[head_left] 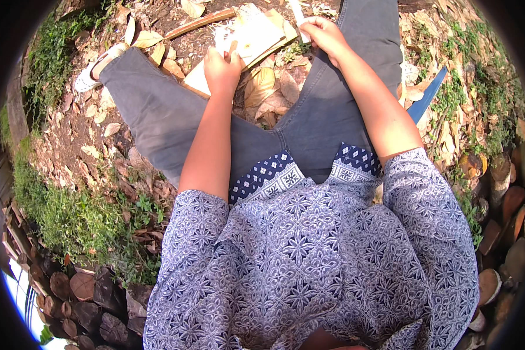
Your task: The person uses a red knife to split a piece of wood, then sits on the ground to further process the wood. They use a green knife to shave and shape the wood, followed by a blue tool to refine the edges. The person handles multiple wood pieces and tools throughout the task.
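Observation:
My left hand (223,71) is closed over a pale wooden board (195,81) on the ground between my legs. A small brown tip shows by its fingers, but what it grips is too small and sunlit to make out. Farther right, my right hand (326,39) pinches a thin white strip (296,10) that runs up past the frame's top edge. Between the hands lie more pale, flat boards (265,36), overexposed by the sun, with small light bits on top.
A long brown stick (199,23) lies beyond the boards. Dry leaves (262,81) cover the soil between my grey-trousered legs. To the right rests a blue blade-shaped object (429,94). Stacked cut logs (81,287) stand behind at both sides, with green plants (87,219) at left.

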Demonstrator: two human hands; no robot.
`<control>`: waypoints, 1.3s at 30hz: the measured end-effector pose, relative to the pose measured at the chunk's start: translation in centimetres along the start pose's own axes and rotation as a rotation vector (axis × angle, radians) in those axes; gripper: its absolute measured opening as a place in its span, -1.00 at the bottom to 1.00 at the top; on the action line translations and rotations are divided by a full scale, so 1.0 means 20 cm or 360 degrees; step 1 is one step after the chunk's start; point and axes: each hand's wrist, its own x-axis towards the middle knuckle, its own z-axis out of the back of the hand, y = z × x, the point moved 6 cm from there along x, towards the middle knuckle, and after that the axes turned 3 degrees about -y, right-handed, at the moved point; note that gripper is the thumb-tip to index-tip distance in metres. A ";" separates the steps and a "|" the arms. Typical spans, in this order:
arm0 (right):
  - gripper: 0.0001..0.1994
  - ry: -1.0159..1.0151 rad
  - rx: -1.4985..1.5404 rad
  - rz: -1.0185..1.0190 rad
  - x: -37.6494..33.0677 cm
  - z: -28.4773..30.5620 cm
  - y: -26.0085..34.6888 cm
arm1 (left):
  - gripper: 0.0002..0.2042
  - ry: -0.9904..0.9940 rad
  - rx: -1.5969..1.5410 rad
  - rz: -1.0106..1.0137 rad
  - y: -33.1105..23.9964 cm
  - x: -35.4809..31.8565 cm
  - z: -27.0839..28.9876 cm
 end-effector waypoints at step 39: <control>-0.46 -0.0046 -0.1710 0.0556 0.26 -0.34 0.12 | -0.76 -0.0067 0.0345 -0.0554 -0.03 0.00 0.10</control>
